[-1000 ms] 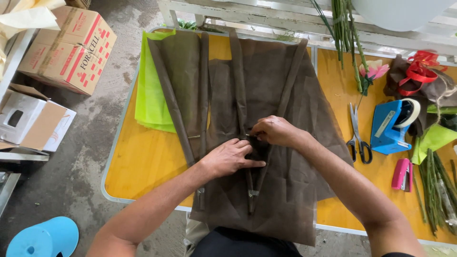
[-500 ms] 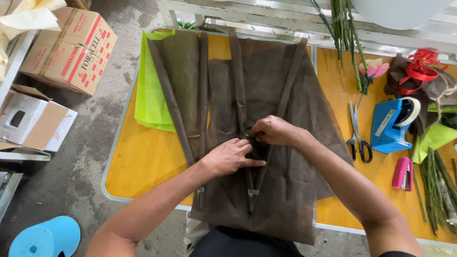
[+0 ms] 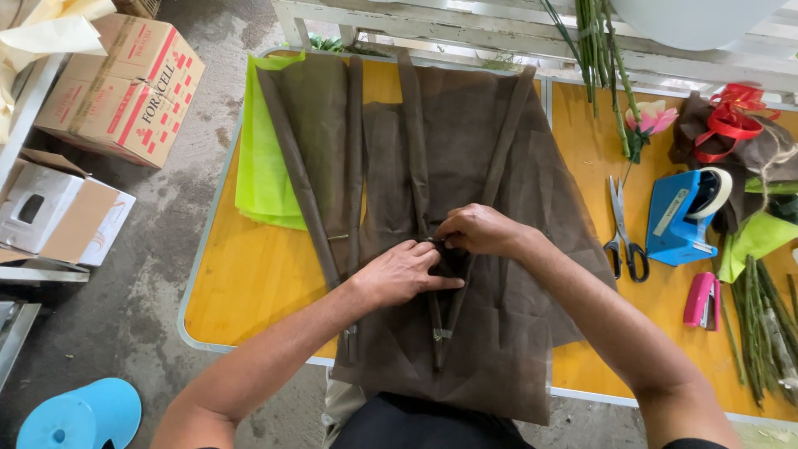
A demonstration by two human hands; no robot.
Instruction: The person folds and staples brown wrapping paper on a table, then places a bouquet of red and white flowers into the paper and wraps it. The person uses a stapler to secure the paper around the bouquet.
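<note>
Brown mesh wrapping sheets point(image 3: 465, 141) lie spread over a yellow table point(image 3: 249, 274), with several rolled brown strips fanning out toward the far edge. My left hand point(image 3: 403, 273) presses flat on the sheets where two strips meet, fingers pointing right. My right hand point(image 3: 478, 229) is just above it, fingertips pinched on the brown material at that junction. A small clear tape band point(image 3: 442, 334) wraps the two strips nearer me.
Green sheets point(image 3: 262, 166) poke out at the left. Scissors point(image 3: 623, 237), a blue tape dispenser point(image 3: 686, 216), a pink stapler point(image 3: 701, 301), green stems point(image 3: 765, 333), a pink flower point(image 3: 651, 119) and red ribbon point(image 3: 731, 120) lie at the right. Cardboard boxes point(image 3: 125, 83) stand on the floor at left.
</note>
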